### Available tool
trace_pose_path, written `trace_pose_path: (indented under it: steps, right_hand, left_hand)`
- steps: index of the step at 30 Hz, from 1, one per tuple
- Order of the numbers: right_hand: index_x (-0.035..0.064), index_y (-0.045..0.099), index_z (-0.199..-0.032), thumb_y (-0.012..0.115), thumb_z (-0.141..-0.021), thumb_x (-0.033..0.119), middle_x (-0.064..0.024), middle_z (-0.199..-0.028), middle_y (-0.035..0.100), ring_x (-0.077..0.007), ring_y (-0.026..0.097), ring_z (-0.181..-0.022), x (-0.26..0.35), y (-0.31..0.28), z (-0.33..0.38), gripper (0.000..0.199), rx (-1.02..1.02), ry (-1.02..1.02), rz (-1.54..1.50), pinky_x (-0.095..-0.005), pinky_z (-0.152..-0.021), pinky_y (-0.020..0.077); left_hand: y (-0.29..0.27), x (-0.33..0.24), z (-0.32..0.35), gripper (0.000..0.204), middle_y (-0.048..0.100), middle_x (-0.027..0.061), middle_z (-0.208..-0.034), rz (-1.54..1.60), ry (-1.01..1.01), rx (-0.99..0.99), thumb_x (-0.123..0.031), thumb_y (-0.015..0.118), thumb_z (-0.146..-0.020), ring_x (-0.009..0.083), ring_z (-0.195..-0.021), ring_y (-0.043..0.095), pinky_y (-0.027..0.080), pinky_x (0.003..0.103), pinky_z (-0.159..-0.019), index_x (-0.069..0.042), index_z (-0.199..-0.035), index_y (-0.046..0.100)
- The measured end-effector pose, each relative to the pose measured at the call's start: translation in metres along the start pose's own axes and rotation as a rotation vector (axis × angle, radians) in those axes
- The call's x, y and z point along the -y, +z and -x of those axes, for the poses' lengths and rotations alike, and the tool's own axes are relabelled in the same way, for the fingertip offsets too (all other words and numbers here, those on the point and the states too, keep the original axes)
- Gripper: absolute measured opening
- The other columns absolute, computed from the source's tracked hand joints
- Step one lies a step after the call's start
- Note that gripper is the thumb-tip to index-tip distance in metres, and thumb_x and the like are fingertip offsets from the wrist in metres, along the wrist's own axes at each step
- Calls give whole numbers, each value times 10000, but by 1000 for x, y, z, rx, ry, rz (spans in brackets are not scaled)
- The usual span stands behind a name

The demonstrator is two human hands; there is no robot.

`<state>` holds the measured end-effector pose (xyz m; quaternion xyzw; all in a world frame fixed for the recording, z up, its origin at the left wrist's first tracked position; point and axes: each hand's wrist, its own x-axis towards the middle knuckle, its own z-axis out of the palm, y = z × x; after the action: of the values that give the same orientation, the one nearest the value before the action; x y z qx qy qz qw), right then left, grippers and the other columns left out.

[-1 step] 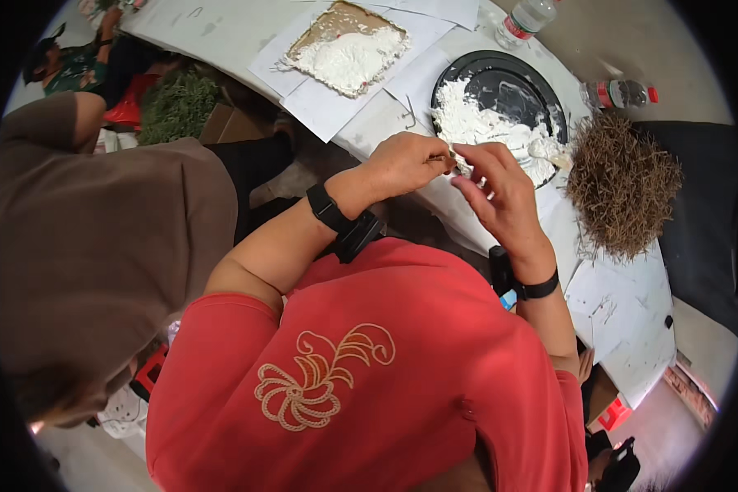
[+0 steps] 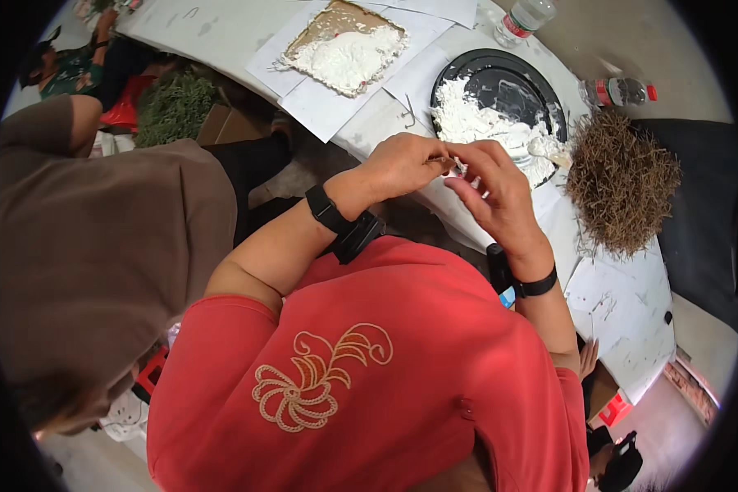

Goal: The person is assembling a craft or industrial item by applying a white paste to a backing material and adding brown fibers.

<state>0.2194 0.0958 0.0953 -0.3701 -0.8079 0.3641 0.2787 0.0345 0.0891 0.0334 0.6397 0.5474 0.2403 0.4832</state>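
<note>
My left hand is closed in a pinch on a thin brown piece like a short twig, mostly hidden by the fingertips. Close against it, my right hand curls with thumb and fingers bent around a small pale bit, too small to name. Both hands hover at the table's near edge, in front of a round black tray. Soft white powder or paste is heaped over the tray's near left part. To the right lies a pile of thin brown twigs.
A cardboard tray with white powder rests on paper sheets. Two plastic bottles, one upright and one lying, are at the far edge. A person in a brown shirt is close on my left, near green sprigs.
My right fingers have shifted slightly, baring the small pale bit between them. At the lower right table edge, another person's hand shows more. My left hand stays nearly still.
</note>
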Motion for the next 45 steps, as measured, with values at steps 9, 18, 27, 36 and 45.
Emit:
trace_pose_path:
  steps: [9,18,27,36,45]
  right_hand:
    - [46,653,-993,698,-754,3,-92,-817,610,-245,636,-691,-6,32,0,247,-2,-178,206,-305,-577,501]
    - [41,655,-915,674,-759,-13,-89,-804,602,-262,623,-670,-27,15,31,166,-52,43,274,-313,-574,495]
    - [44,661,-917,669,-789,-16,-77,-818,590,-204,590,-664,-49,-6,72,142,-151,246,150,-274,-582,469]
    - [69,671,-939,689,-770,-14,-69,-836,588,-193,583,-653,-69,-21,89,189,-419,340,552,-272,-566,466]
    - [97,667,-906,685,-770,43,-59,-825,582,-246,608,-664,-86,-13,92,147,-247,300,751,-331,-560,495]
  left_hand:
    - [-3,22,4,213,673,126,-852,-162,169,187,-232,582,-825,331,-826,635,495,400,-701,-110,-978,666]
    - [-4,23,-5,189,636,128,-749,156,167,327,-220,586,-871,270,-665,599,457,346,-609,-44,-914,641]
    - [2,24,-9,145,652,52,-783,100,217,302,-110,602,-899,89,-662,548,450,240,-604,16,-919,670]
    - [-33,50,13,155,608,-8,-776,201,-55,120,-103,599,-909,58,-660,510,426,208,-601,0,-997,674]
    - [-35,58,28,172,547,-45,-754,285,-141,55,-111,595,-918,42,-681,461,403,187,-624,-26,-1046,671]
